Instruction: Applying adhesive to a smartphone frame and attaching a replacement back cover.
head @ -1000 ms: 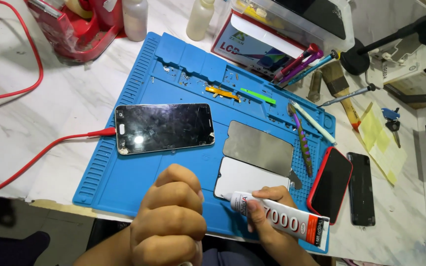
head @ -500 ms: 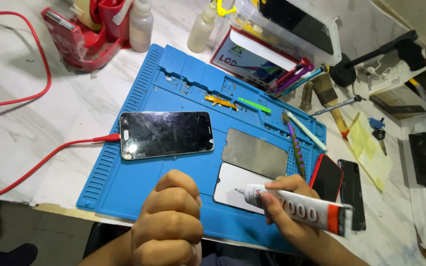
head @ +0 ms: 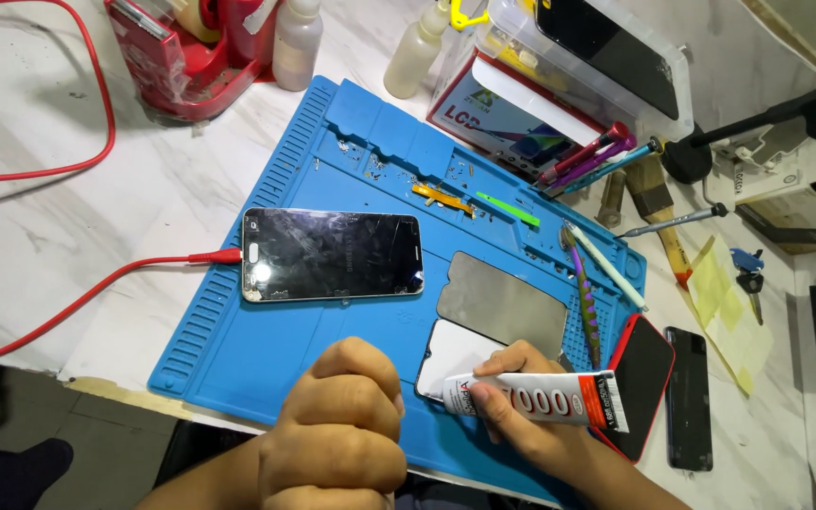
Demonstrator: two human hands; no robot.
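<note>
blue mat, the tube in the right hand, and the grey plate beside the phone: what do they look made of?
Blue mat: likely silicone or soft rubber; matte, with moulded ribs and recessed trays.
Tube in the right hand: looks like soft plastic, clear to whitish, glossy, with a printed label.
Grey plate: possibly thin metal or a backing sheet; flat, dull grey, slight sheen. Can't settle which.
</note>
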